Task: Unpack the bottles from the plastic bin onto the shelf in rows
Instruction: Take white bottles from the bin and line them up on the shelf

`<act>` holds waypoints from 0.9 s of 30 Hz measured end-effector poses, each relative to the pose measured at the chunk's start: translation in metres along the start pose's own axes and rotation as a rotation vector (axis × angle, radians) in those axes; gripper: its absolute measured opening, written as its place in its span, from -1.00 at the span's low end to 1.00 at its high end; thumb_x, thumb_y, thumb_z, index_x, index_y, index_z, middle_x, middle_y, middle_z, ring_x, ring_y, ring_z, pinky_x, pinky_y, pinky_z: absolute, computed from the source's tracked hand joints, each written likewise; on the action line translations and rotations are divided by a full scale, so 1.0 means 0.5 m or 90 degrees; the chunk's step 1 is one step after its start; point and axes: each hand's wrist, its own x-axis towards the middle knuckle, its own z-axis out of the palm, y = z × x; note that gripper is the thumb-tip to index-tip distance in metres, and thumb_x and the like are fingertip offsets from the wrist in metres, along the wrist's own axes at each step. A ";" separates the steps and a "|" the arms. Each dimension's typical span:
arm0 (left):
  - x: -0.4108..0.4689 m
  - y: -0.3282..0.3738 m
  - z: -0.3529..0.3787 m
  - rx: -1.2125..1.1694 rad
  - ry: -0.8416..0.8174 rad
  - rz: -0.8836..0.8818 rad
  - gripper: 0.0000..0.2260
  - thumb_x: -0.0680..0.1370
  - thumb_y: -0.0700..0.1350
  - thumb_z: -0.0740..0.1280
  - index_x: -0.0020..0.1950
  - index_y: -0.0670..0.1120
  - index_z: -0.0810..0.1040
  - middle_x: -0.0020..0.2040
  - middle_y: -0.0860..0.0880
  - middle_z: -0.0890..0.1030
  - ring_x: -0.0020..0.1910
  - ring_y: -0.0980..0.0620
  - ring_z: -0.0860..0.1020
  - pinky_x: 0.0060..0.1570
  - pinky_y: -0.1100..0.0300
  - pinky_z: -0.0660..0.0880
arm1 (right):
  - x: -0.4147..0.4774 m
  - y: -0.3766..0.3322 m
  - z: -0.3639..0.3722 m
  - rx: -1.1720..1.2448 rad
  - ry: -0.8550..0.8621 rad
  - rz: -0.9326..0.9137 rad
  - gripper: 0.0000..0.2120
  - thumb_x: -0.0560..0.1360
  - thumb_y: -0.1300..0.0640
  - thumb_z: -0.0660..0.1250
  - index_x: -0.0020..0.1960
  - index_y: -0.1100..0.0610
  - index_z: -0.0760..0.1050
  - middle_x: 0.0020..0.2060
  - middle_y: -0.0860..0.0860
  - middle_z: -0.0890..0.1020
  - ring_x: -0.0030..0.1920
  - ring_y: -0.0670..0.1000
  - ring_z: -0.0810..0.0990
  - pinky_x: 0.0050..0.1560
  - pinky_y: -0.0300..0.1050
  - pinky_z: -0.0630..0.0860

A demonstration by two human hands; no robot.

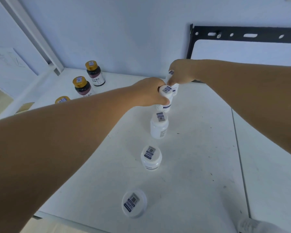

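White bottle (134, 205) nearest, QR sticker on cap; left hand (149, 91) grips white bottle (165, 96), right hand (180, 73) grips another (174, 89); gold-capped bottle (95, 74) reads "益生菌片".

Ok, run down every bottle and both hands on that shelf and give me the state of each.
Left hand: closed on second white bottle.
Right hand: closed on farthest white bottle.
Three nearer white bottles: upright, capped, free, in line.
Gold-capped bottles: upright, capped, in a row at left.
Shelf: white, scuffed.
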 end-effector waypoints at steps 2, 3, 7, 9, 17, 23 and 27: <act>0.004 -0.003 0.003 -0.010 -0.001 -0.005 -0.73 0.42 0.00 0.47 -0.07 -0.17 0.56 -0.28 0.03 0.49 -0.35 0.05 0.41 -0.33 0.16 0.31 | 0.006 0.005 0.007 0.032 0.008 0.017 -0.56 0.44 -0.01 0.41 0.13 0.32 0.50 -0.04 0.26 0.57 -0.17 0.10 0.40 -0.14 -0.06 0.33; 0.005 -0.004 0.005 -0.017 -0.001 -0.006 -0.74 0.42 -0.01 0.47 -0.07 -0.17 0.56 -0.29 0.04 0.49 -0.35 0.05 0.42 -0.33 0.17 0.32 | 0.006 0.007 0.009 0.046 0.015 0.016 -0.53 0.45 -0.01 0.41 0.19 0.32 0.50 -0.01 0.26 0.57 -0.16 0.10 0.41 -0.15 -0.07 0.34; 0.010 -0.001 0.010 -0.034 -0.003 -0.011 -0.76 0.43 -0.01 0.47 -0.08 -0.15 0.55 -0.29 0.06 0.49 -0.33 0.07 0.44 -0.31 0.18 0.34 | 0.005 0.006 0.016 0.076 0.037 -0.002 -0.61 0.48 0.00 0.41 0.14 0.26 0.49 -0.08 0.11 0.50 -0.17 0.10 0.42 -0.30 -0.11 0.31; 0.009 0.003 0.010 -0.034 -0.003 -0.010 -0.81 0.43 -0.01 0.47 -0.12 -0.09 0.54 -0.29 0.09 0.50 -0.33 0.10 0.45 -0.33 0.22 0.34 | 0.005 0.008 0.024 0.085 0.058 -0.013 -0.60 0.49 -0.03 0.40 0.18 0.21 0.46 -0.01 0.12 0.54 -0.13 0.11 0.46 -0.22 -0.08 0.37; -0.017 0.023 -0.024 -0.017 -0.001 -0.071 -0.48 0.41 0.14 0.49 0.29 -0.03 0.52 0.28 0.04 0.59 0.22 0.02 0.58 0.22 -0.01 0.51 | -0.033 0.035 0.007 0.078 0.114 -0.024 -0.64 0.51 -0.19 0.35 -0.03 0.11 0.40 -0.17 0.00 0.45 -0.13 0.09 0.42 -0.26 -0.10 0.32; -0.065 0.064 -0.075 0.074 0.047 -0.091 -0.38 0.46 0.27 0.42 0.40 -0.03 0.44 0.30 0.09 0.50 0.25 0.08 0.51 0.25 0.08 0.44 | -0.117 0.073 -0.046 -0.002 0.109 -0.013 -0.60 0.56 -0.12 0.28 -0.14 0.24 0.48 -0.09 0.17 0.60 -0.02 0.23 0.56 -0.07 -0.02 0.46; -0.093 0.114 -0.084 0.111 0.063 -0.059 -0.44 0.49 0.15 0.44 0.42 -0.02 0.43 0.37 0.07 0.49 0.32 0.05 0.48 0.24 0.12 0.41 | -0.198 0.104 -0.053 0.003 0.109 -0.005 -0.43 0.55 -0.13 0.33 0.46 0.14 0.37 0.40 0.03 0.47 0.38 0.13 0.44 0.35 0.04 0.38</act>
